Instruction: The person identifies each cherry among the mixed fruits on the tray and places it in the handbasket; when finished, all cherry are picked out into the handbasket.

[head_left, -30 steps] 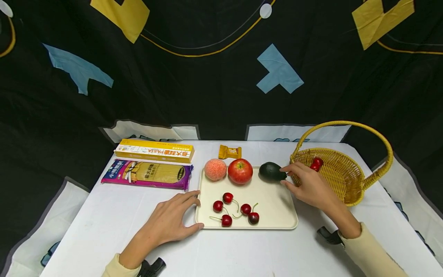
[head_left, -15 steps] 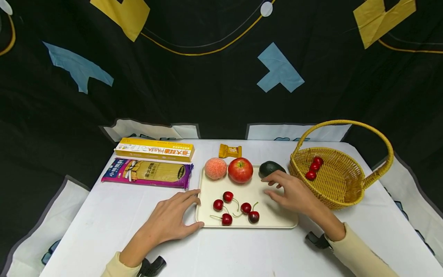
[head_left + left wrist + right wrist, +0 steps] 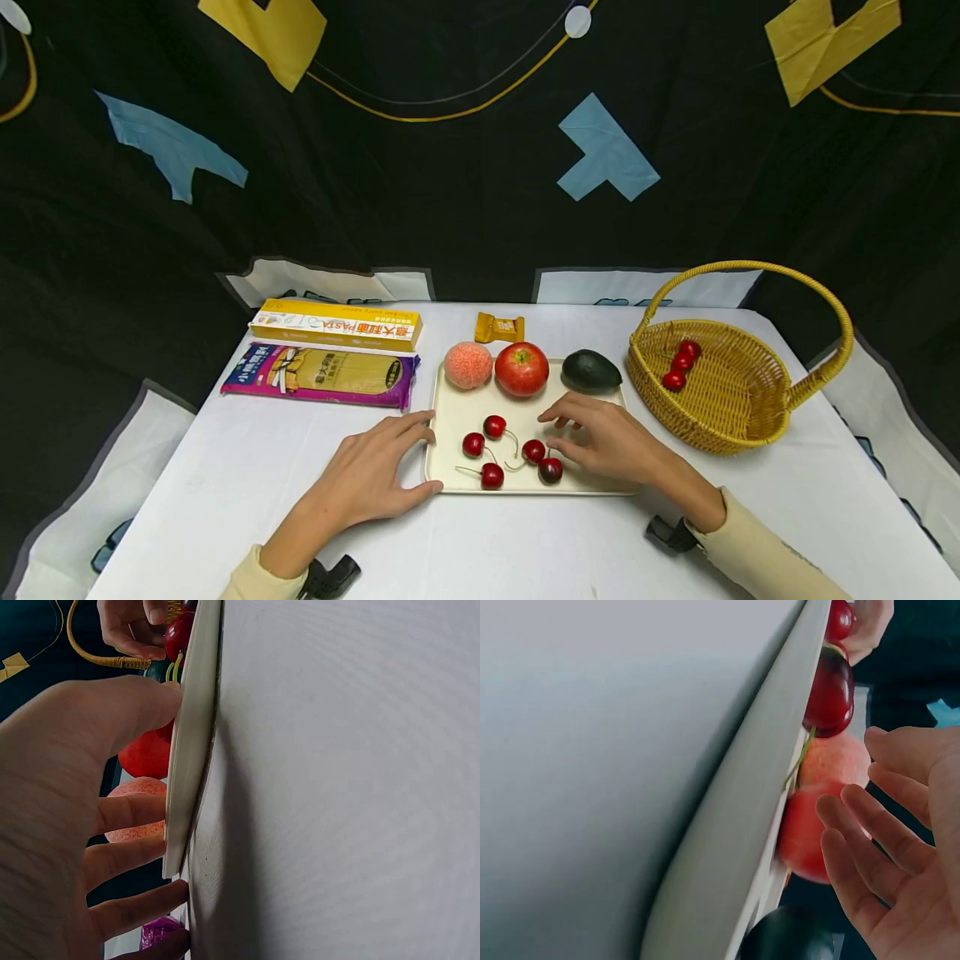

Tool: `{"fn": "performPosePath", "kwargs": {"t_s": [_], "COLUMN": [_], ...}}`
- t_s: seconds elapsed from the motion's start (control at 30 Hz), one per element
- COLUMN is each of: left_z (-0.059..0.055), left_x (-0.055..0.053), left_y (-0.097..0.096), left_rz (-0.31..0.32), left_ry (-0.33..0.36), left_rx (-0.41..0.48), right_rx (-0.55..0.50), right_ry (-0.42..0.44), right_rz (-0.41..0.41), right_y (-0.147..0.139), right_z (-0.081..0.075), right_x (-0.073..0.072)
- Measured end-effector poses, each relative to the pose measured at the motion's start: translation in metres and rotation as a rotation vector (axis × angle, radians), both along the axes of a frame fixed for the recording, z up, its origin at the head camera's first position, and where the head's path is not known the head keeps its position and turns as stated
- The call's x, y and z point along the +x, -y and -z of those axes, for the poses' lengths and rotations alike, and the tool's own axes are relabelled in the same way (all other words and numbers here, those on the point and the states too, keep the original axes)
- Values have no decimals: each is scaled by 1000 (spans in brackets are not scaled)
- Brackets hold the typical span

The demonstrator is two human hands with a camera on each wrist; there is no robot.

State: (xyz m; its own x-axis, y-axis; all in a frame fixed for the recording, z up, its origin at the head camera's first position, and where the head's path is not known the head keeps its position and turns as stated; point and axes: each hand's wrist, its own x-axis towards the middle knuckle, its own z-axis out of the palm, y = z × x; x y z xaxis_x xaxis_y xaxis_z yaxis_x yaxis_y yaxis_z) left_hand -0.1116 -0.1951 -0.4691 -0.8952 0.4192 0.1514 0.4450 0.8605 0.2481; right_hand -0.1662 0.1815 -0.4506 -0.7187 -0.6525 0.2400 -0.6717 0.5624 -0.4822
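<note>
A cream tray (image 3: 600,482) carries several stemmed cherries (image 3: 492,477), a peach-like pink fruit (image 3: 468,366), a red apple (image 3: 522,369) and a dark avocado (image 3: 591,370). My left hand (image 3: 367,475) touches the tray's left edge with spread fingers; the thumb lies at its near corner. Over the tray's right part, my right hand (image 3: 607,437) has loosely bent fingers and holds nothing, close to the darkest cherry (image 3: 551,471). In the right wrist view its fingers (image 3: 870,862) are apart from the fruit. Three cherries (image 3: 682,362) lie in the wicker basket (image 3: 738,392).
The basket's tall handle (image 3: 750,267) arches up at the right. Behind the tray lies a small orange-yellow packet (image 3: 498,328). A yellow pasta box (image 3: 336,325) and a purple noodle bag (image 3: 322,377) lie at the back left. A black curtain (image 3: 450,200) hangs behind the table.
My right hand has let go of a cherry into the basket and moved left over the tray, towards the cherries there. The left hand has stayed in place.
</note>
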Motion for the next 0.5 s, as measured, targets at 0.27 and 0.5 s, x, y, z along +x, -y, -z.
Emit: {"fn": "performPosePath", "kwargs": {"t_s": [0.27,0.5], "left_z": [0,0], "left_x": [0,1], "left_y": [0,-1], "left_rz": [-5,-2], "left_ry": [2,4], "left_rx": [-6,-3], "right_rx": [28,76], "right_ry": [27,49], "right_rz": [-37,-57], "right_y": [11,17], "right_z": [1,-1], "right_x": [2,2]}}
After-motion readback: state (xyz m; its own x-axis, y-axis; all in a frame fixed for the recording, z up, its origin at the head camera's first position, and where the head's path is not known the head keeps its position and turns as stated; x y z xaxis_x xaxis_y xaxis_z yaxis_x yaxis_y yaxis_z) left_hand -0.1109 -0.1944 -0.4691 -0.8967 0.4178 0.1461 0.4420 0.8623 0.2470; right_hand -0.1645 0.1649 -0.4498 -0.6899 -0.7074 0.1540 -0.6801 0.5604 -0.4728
